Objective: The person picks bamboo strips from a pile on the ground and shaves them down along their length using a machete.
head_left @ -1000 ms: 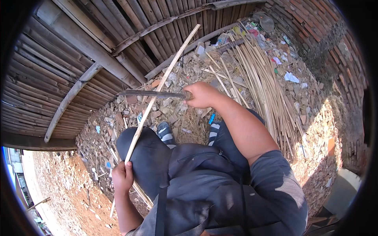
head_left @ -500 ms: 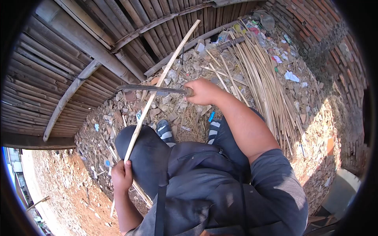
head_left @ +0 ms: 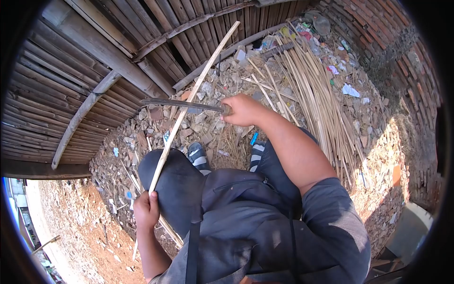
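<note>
My left hand [head_left: 146,210] is closed round the lower end of a long pale bamboo strip [head_left: 175,133], beside my left knee. The strip slants up and away across that knee toward the bamboo wall. In my right hand [head_left: 243,110] is the handle of a machete [head_left: 165,102], its long dark blade pointing left. The blade crosses the strip a little above its middle in this view. Beyond my right forearm, a large pile of split bamboo strips [head_left: 321,104] lies on the ground.
A bamboo slat wall [head_left: 85,80] rises at left and ahead, and a brick wall [head_left: 373,28] stands at right. Broken rubble and litter cover the ground around my sandals [head_left: 198,156]. More strips [head_left: 169,232] lie by my left leg. A blue object [head_left: 254,138] is near my right foot.
The far end of the bamboo strip has shifted slightly up and left. The machete's tip has risen a little in view. Both hands keep their hold.
</note>
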`<state>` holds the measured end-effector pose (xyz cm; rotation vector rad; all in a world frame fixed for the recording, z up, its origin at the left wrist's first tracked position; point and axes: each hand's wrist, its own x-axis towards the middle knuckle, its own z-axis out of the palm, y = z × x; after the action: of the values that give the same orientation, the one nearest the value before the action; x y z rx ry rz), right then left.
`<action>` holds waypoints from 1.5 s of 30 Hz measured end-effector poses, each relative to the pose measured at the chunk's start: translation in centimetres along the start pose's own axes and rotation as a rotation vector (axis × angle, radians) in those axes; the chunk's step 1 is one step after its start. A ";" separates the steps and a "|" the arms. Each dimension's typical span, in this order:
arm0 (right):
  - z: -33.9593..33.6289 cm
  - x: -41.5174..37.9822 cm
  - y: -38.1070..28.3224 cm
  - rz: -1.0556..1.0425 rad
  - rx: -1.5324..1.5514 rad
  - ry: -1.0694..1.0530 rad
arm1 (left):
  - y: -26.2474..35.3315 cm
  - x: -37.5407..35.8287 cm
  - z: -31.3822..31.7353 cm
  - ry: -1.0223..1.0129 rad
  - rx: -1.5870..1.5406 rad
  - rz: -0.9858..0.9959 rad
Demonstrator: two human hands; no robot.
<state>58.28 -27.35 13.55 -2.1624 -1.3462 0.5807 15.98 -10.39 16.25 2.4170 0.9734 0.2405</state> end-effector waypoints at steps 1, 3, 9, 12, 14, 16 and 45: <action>0.0 0.0 0.0 0.000 0.000 0.007 | -0.1 0.0 0.0 -0.001 0.001 0.000; 0.1 0.0 0.1 -0.006 -0.001 0.019 | 0.0 0.0 0.0 -0.003 0.002 -0.002; 0.2 0.0 0.2 -0.012 0.003 0.025 | 0.2 0.0 -0.1 -0.002 0.010 -0.001; 0.3 0.0 0.2 -0.027 0.009 0.039 | 0.0 0.0 -0.1 -0.002 0.030 0.003; 0.4 0.0 0.3 -0.038 0.016 0.043 | 0.2 0.0 -0.2 -0.002 0.037 0.002; -0.2 0.0 -0.3 -0.001 0.011 -0.021 | 0.1 0.0 -0.1 -0.002 0.024 -0.009; -0.7 -0.1 -1.1 -0.004 -0.189 0.060 | 0.4 0.0 0.3 0.018 0.057 0.006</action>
<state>57.90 -27.16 14.77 -2.3060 -1.4230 0.3973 16.30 -10.74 16.18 2.4740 0.9938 0.2403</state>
